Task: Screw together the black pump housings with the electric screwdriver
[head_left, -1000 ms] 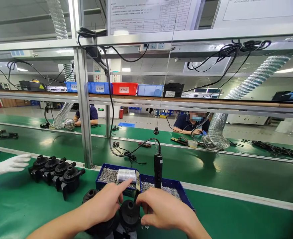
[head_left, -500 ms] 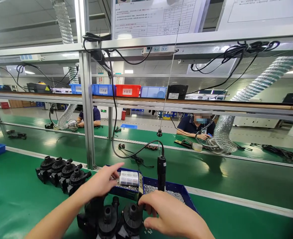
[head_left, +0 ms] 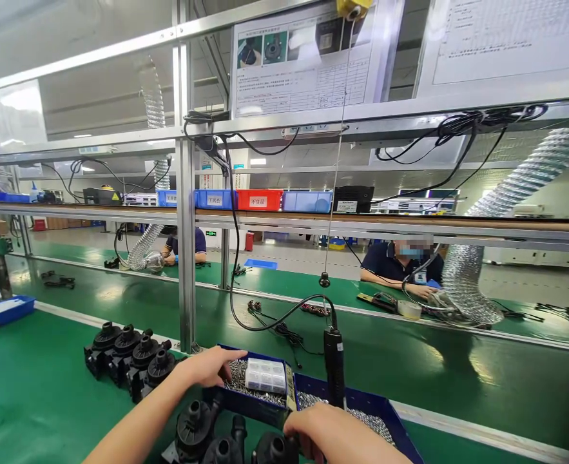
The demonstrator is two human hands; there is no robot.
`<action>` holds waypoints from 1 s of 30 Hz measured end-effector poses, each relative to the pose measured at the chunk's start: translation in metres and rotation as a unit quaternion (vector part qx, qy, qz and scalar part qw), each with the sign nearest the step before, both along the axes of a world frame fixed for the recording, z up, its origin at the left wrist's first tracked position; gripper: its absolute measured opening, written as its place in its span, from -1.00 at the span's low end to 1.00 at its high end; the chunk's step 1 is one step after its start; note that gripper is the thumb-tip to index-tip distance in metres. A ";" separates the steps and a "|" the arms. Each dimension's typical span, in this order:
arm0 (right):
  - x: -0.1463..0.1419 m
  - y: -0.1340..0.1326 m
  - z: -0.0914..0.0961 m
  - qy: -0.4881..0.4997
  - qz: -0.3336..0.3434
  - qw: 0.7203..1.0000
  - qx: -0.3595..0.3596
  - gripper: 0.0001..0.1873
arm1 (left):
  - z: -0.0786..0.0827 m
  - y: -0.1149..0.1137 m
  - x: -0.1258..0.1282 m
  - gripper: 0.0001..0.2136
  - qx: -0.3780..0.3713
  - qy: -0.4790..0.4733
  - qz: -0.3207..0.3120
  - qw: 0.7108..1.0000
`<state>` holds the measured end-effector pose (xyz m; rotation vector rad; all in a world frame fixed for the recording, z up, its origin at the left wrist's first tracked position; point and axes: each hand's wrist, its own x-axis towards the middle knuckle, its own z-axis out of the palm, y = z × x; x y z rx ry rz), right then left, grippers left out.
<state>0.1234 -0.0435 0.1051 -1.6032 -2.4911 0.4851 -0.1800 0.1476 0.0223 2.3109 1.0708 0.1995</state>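
My left hand (head_left: pixel 212 365) reaches over the left end of a blue bin (head_left: pixel 252 405) of long screws (head_left: pixel 237 374). Its index finger is stretched out and the other fingers bend down by the screws, with no object visible in them. A clear-lidded compartment box (head_left: pixel 265 376) lies on those screws. My right hand (head_left: pixel 325 430) is low by the front of a second blue bin (head_left: pixel 385 407) holding small metal parts. Its fingers point down beside a black pump housing (head_left: pixel 277 447) and are partly hidden. More black pump housings (head_left: pixel 194 425) stand between my forearms.
A black electric screwdriver (head_left: pixel 334 367) hangs upright from a cord over the right bin. Several black pump housings (head_left: pixel 144 354) stand in a row beside the metal post (head_left: pixel 186 258). Two people sit at the opposite bench. Blue and red boxes (head_left: pixel 259 200) line the shelf.
The view has tilted up and shifted left. My left hand has lowered to the screws in the left bin. The right hand stays near the pump housing, its fingers now more hidden.
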 end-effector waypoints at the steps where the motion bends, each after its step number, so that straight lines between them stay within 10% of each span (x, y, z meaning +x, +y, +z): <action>1: -0.001 0.001 0.000 0.001 0.001 1.000 0.000 -0.74 | -0.002 0.002 0.000 0.02 -0.005 -0.004 -0.003 1.000; 14: -0.004 0.006 0.006 0.038 -0.009 0.999 0.025 -0.80 | -0.024 0.018 0.006 -0.13 -0.056 -0.233 0.114 0.964; 30: -0.049 0.057 -0.058 0.315 0.039 0.920 0.229 -0.73 | 0.034 -0.054 0.028 -0.12 -0.298 -0.431 0.032 0.851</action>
